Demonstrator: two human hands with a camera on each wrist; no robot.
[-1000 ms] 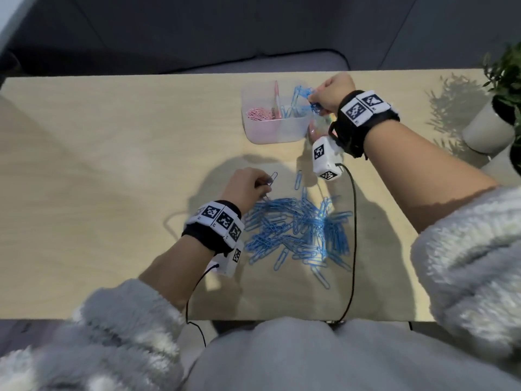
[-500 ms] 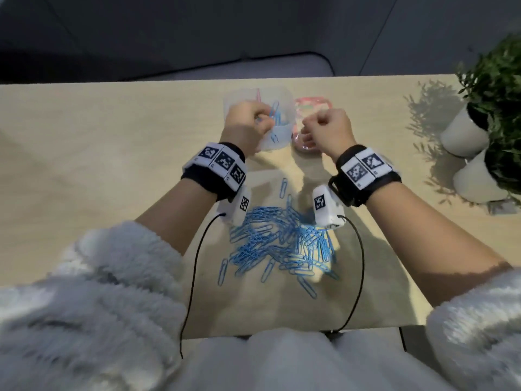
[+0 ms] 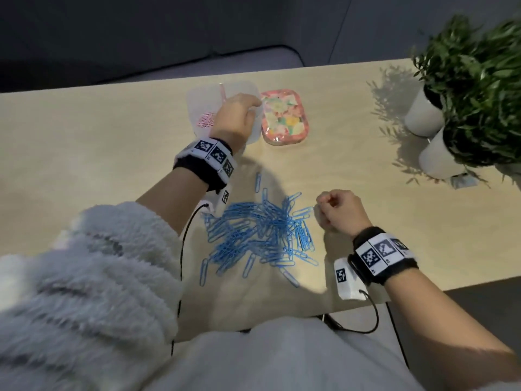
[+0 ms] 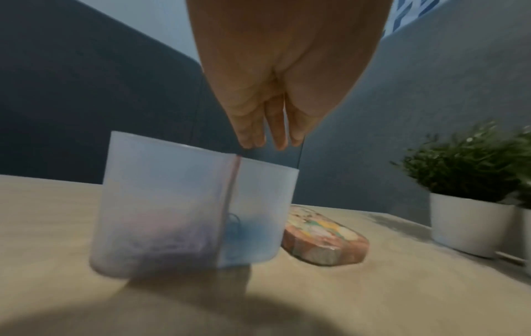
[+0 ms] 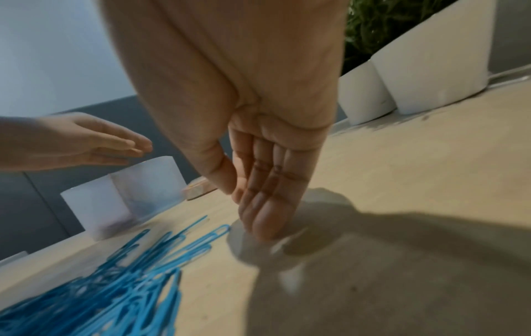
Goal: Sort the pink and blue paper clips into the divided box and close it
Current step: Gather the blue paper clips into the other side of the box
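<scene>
divided box (image 3: pixel 197 108): translucent, pink divider, lid off | left hand (image 3: pixel 235 119): fingers straight, above it | right hand (image 3: pixel 342 211): curled, nothing seen held

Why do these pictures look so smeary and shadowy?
Head view: dim, with hard shadows beside the plants and under both arms. Left wrist view: motion blur smears the box and lid. Right wrist view: the blue clips streak, and a dark shadow lies on the table.
</scene>
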